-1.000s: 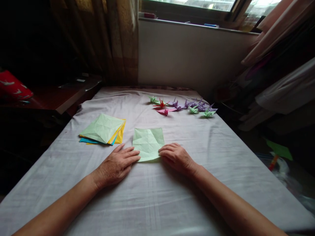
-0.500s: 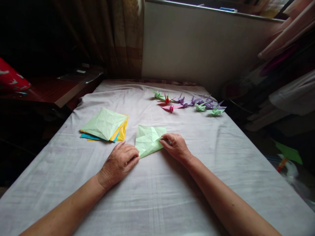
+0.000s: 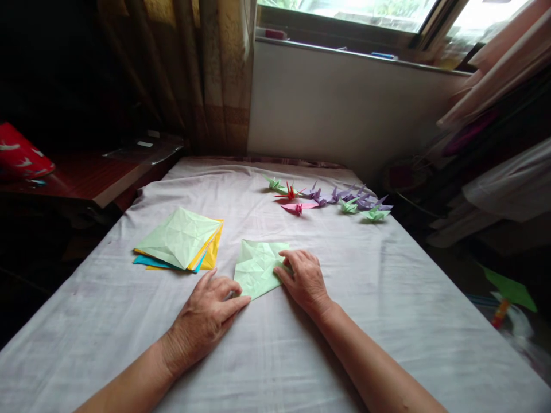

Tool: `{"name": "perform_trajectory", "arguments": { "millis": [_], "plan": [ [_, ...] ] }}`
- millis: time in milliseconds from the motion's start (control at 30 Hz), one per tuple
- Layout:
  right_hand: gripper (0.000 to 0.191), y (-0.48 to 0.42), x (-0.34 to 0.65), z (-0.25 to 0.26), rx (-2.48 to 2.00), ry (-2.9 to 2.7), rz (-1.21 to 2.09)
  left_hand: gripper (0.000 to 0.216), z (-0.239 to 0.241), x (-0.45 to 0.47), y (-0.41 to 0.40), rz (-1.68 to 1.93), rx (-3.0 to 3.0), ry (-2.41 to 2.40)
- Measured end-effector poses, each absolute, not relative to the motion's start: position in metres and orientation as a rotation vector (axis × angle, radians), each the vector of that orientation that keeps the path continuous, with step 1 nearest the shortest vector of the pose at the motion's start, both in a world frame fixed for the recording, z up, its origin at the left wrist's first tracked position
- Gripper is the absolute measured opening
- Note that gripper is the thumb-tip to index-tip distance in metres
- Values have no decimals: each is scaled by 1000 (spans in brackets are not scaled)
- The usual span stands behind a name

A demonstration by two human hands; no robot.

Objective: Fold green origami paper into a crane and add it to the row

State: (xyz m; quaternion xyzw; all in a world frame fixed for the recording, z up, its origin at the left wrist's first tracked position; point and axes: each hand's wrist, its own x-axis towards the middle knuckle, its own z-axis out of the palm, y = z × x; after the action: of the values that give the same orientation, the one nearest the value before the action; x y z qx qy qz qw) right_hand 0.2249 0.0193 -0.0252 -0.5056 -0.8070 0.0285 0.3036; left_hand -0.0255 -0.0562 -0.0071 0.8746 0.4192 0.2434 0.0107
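A creased light green paper (image 3: 257,267) lies folded on the pale cloth-covered table (image 3: 387,298). My left hand (image 3: 206,315) rests flat on the cloth, fingers stretched out, its fingertips touching the paper's near left corner. My right hand (image 3: 302,278) lies on the paper's right side with the fingers curled down, pressing it to the cloth. A stack of coloured paper sheets (image 3: 181,241), green on top with yellow and blue beneath, sits to the left.
Several small folded paper cranes (image 3: 331,201), green, red, pink and purple, stand in a row at the far right. A dark wooden side table (image 3: 103,172) stands left of the table. A wall and window sill (image 3: 344,54) lie behind.
The flat square sheet has been folded over from the right into a smaller shape. My right hand moved up onto the paper. My left hand stayed at its near corner.
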Motion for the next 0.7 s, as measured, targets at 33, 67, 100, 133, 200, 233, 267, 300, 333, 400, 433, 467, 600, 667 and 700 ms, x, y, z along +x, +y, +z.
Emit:
{"name": "perform_trajectory", "arguments": {
  "millis": [33,67,100,133,200,233,267,300,333,400,433,467,600,667,700],
  "plan": [
    [23,18,224,-25,-1340,-2131,45,28,-7,-25,-56,767,2737,1305],
    [26,17,224,-23,-1325,-2135,11,27,-7,-25,-56,777,2749,1296],
    [29,14,223,-21,-1291,-2155,-20,26,-7,-24,-56,784,2760,1286],
    [33,10,222,-19,-1236,-2199,-37,25,-7,-24,-56,788,2767,1279],
    [40,0,219,-12,-1083,-2360,2,26,-8,-25,-55,774,2775,1268],
    [44,-6,217,-9,-990,-2469,68,26,-8,-26,-55,755,2774,1267],
    [47,-13,217,-6,-906,-2577,154,27,-9,-26,-55,730,2775,1264],
    [51,-18,217,-3,-881,-2659,253,27,-9,-27,-55,705,2778,1259],
    [55,-23,218,-1,-857,-2733,355,28,-11,-28,-54,684,2783,1250],
    [60,-28,223,1,-877,-2811,509,29,-13,-30,-54,666,2787,1236],
    [61,-27,227,2,-911,-2827,552,29,-15,-31,-54,677,2780,1241],
    [61,-25,232,2,-958,-2829,570,29,-17,-31,-55,694,2767,1252],
    [63,-11,252,-1,-1144,-2796,483,28,-19,-32,-55,728,2752,1262],
    [62,-6,258,-4,-1231,-2765,398,29,-18,-32,-54,705,2768,1242],
    [61,-5,260,-5,-1265,-2749,362,29,-17,-32,-54,699,2774,1240]
  ]
}}
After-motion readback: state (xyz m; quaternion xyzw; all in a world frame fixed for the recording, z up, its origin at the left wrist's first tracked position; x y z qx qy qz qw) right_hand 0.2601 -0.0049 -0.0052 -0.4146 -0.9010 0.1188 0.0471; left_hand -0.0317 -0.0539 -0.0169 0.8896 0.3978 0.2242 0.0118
